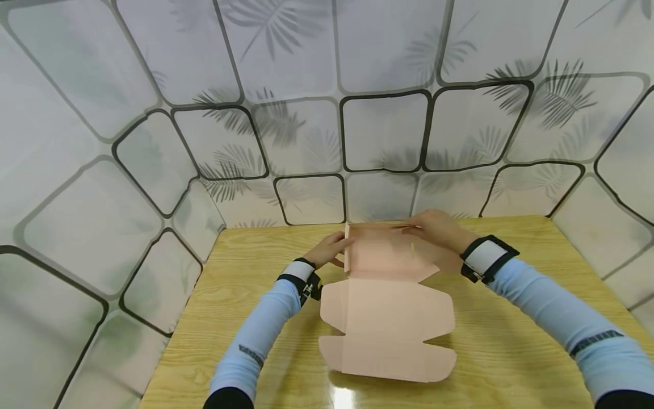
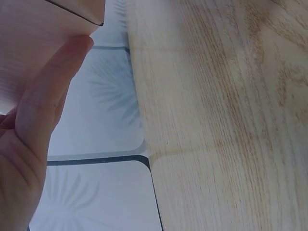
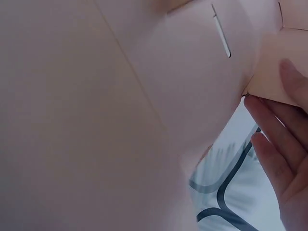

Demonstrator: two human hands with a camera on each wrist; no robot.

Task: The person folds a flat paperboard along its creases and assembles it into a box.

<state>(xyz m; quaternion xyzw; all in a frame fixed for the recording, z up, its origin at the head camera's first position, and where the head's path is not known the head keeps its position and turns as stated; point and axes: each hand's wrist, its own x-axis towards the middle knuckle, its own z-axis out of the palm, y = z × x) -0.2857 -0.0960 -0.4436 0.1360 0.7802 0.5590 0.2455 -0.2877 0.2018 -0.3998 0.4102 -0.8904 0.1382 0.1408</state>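
A pink cardboard box blank (image 1: 383,309), partly folded, lies on the table with its far end raised into low walls. At the left wall, my left hand (image 1: 327,250) holds the folded side panel. A finger lies along the panel's outer face (image 2: 33,43) in the left wrist view; the hand's other fingers are mostly hidden. At the far right corner, my right hand (image 1: 439,230) pinches a small flap (image 3: 272,72) between thumb and fingers. The right side panel (image 3: 202,72) has a narrow slot and leans outward. Toward me, the lid part with its rounded side flaps lies spread out.
The wood-grain table (image 1: 511,352) extends around the cardboard on both sides. Behind its far edge and along the sides hang pale sheets (image 1: 383,130) with dark rounded outlines and leaf prints.
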